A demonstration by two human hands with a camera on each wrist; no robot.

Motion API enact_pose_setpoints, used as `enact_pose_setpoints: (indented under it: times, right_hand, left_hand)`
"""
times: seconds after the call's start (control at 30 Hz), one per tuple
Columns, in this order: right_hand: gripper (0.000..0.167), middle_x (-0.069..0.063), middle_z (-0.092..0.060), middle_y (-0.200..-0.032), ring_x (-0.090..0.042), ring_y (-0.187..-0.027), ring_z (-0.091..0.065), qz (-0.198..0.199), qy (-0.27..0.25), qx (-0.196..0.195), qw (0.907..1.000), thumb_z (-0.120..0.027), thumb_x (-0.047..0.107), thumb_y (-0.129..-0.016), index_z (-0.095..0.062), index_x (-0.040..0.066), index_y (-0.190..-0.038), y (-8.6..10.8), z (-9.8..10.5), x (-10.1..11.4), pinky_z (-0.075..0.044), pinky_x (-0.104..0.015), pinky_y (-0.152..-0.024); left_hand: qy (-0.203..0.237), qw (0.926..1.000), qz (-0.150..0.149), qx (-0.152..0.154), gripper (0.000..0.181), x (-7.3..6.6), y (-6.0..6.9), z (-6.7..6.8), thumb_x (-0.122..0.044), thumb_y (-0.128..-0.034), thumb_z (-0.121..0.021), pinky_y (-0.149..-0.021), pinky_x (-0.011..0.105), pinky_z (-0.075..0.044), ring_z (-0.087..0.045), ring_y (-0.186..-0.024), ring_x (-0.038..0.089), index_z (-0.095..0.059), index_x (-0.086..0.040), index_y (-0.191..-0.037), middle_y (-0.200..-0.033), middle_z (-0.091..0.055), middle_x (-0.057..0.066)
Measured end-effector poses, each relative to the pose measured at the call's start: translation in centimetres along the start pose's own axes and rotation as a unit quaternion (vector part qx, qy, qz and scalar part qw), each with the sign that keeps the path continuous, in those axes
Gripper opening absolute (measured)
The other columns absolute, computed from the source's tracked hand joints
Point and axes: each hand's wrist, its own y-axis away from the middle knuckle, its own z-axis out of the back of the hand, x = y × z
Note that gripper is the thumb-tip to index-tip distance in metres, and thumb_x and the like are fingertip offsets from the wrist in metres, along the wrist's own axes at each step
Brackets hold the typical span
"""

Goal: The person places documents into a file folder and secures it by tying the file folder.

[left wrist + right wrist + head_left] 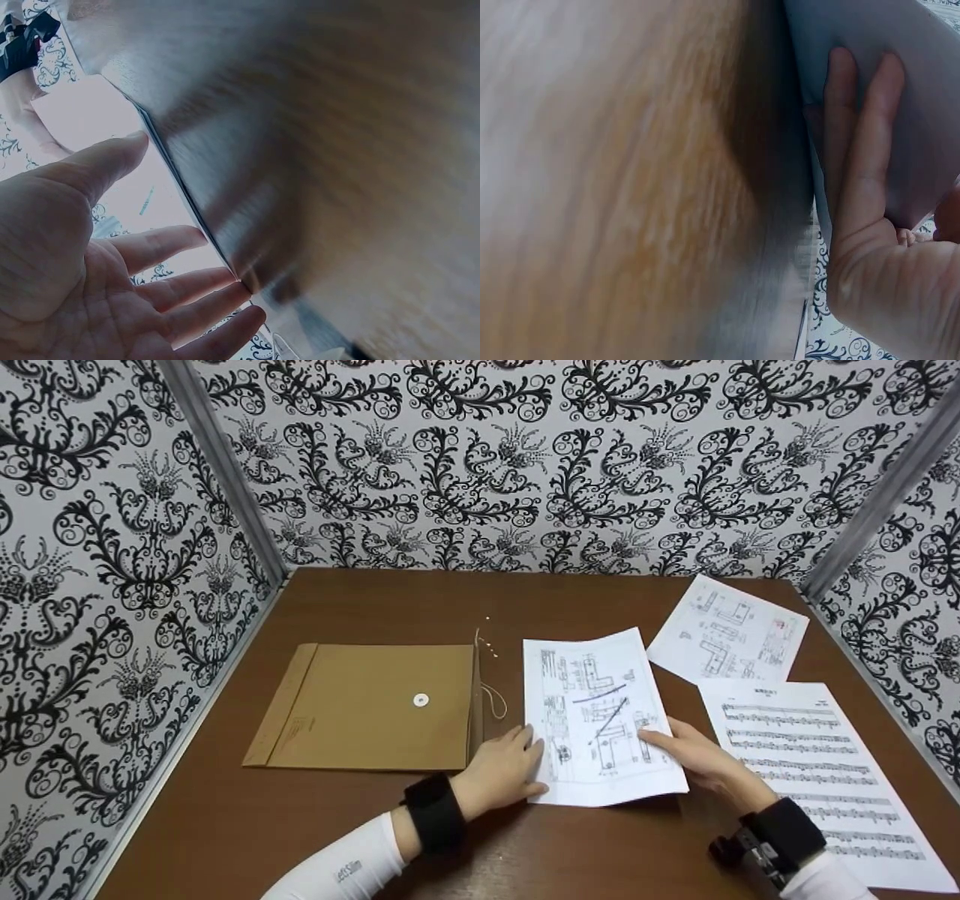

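White paper printed with technical drawings (600, 712) lies in front of me, its right side raised off the table. My right hand (694, 754) pinches that right side, thumb on top; in the right wrist view, straight fingers (870, 142) lie against the paper's underside. At the left edge, my left hand (504, 769) touches the paper with its fingers extended, as the left wrist view shows its fingers (172, 247) along the edge. Whether this is one sheet or several, I cannot tell.
A brown paper document envelope (375, 712) with a white button and string lies to the left on the brown table (360, 600). To the right are another drawing sheet (735, 622) and a sheet of music (817, 765). Patterned walls (525, 472) enclose the table.
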Motion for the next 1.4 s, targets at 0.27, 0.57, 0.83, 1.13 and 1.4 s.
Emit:
enact_pose_setpoints:
  times: [0.27, 0.57, 0.83, 1.13, 1.4]
  right_hand:
    - [0.063, 0.007, -0.077, -0.103, -0.012, -0.084, -0.077, 0.020, 0.000, 0.000, 0.9998, -0.047, 0.023, -0.110, -0.023, -0.019, -0.150, 0.1, 0.2, -0.2, -0.063, -0.029, -0.071]
    - [0.061, 0.006, -0.077, -0.105, -0.014, -0.087, -0.078, 0.031, -0.018, 0.002, 0.9993, -0.048, 0.021, -0.109, -0.024, -0.018, -0.150, 0.2, 0.1, 0.3, -0.064, -0.030, -0.073]
    - [0.062, 0.006, -0.077, -0.107, -0.014, -0.087, -0.078, 0.056, -0.012, 0.021, 0.9981, -0.045, 0.021, -0.110, -0.020, -0.018, -0.151, 0.5, 0.3, 0.5, -0.064, -0.030, -0.071]
    - [0.042, 0.003, -0.078, -0.107, -0.015, -0.088, -0.078, 0.073, -0.068, 0.016, 0.9949, -0.046, 0.016, -0.109, -0.039, -0.007, -0.144, 0.9, 0.2, 1.1, -0.064, -0.030, -0.072]
    - [0.026, 0.001, -0.079, -0.109, -0.015, -0.091, -0.079, 0.089, -0.115, 0.040, 0.9886, -0.041, 0.013, -0.110, -0.051, 0.013, -0.134, 1.6, 0.8, 1.7, -0.064, -0.030, -0.074]
  left_hand:
    - [0.006, 0.9999, 0.005, 0.008, 0.067, 0.0, -0.1, -0.1, -0.055, -0.0922, -0.068, -0.106, 0.036, -0.055, -0.056, -0.140, 0.027, -0.058, -0.012, -0.142, -0.150, -0.056, 0.013]
    - [0.024, 0.9997, 0.005, 0.005, 0.067, 0.1, 0.0, -0.1, -0.053, -0.0920, -0.070, -0.107, 0.037, -0.055, -0.056, -0.140, 0.029, -0.058, -0.011, -0.142, -0.150, -0.056, 0.014]
    - [0.006, 0.9997, -0.008, -0.022, 0.064, 0.0, 0.4, -0.2, -0.053, -0.0930, -0.069, -0.103, 0.037, -0.057, -0.059, -0.136, 0.029, -0.059, -0.010, -0.139, -0.147, -0.058, 0.014]
    - [0.033, 0.9990, -0.004, -0.031, 0.064, 0.1, 0.9, 0.1, -0.052, -0.0954, -0.065, -0.102, 0.039, -0.057, -0.062, -0.131, 0.031, -0.058, -0.009, -0.141, -0.145, -0.059, 0.013]
    - [0.083, 0.9960, 0.024, -0.020, 0.069, 0.4, 1.1, 0.7, -0.055, -0.1007, -0.056, -0.109, 0.041, -0.053, -0.058, -0.137, 0.031, -0.050, -0.006, -0.150, -0.151, -0.056, 0.015]
